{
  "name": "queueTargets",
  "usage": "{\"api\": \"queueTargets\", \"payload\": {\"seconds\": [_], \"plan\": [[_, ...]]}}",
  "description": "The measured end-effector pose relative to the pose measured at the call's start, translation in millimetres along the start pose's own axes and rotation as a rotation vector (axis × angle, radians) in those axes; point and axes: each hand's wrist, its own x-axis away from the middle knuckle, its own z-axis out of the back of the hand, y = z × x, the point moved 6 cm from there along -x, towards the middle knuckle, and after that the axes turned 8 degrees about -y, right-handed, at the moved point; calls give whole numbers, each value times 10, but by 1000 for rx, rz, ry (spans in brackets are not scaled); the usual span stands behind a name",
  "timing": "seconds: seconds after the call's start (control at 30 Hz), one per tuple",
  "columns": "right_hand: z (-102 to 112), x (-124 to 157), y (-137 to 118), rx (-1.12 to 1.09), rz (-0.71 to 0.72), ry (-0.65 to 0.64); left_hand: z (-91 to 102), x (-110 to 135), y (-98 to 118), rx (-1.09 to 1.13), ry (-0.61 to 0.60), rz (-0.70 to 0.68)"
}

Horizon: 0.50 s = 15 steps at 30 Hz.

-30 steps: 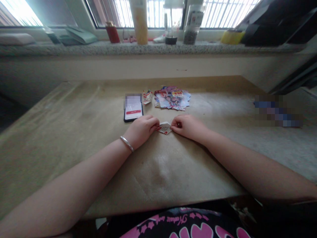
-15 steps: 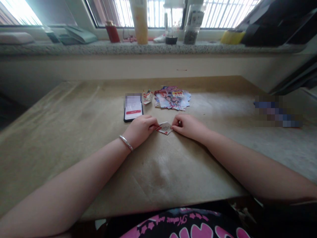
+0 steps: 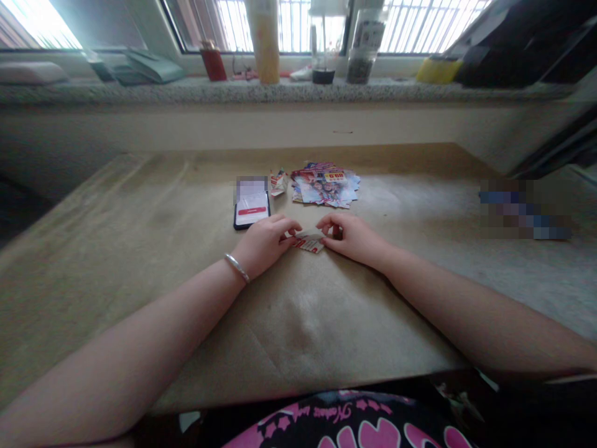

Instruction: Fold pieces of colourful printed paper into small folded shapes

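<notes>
— Hands first: what are ours doing?
— Our left hand (image 3: 265, 241) and right hand (image 3: 352, 236) pinch a small folded paper (image 3: 310, 243) between them, low on the surface (image 3: 140, 249), near the phone (image 3: 252, 209).

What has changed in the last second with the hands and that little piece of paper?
The small paper now looks flatter and narrower, pressed down between the fingertips. The right hand has opened a little, its fingers lifted and spread over the paper's edge. The left hand still pinches the other end. The phone, the pile of printed papers and the table are as before.
</notes>
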Motion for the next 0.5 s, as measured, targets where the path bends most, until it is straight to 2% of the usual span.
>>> {"api": "queueTargets", "payload": {"seconds": [0.2, 0.5], "plan": [[26, 23, -29, -14, 24, -5, -39, -19, -10, 2, -28, -42], [1, 53, -223, 222, 152, -42, -41, -21, 50, -57, -8, -96]]}}
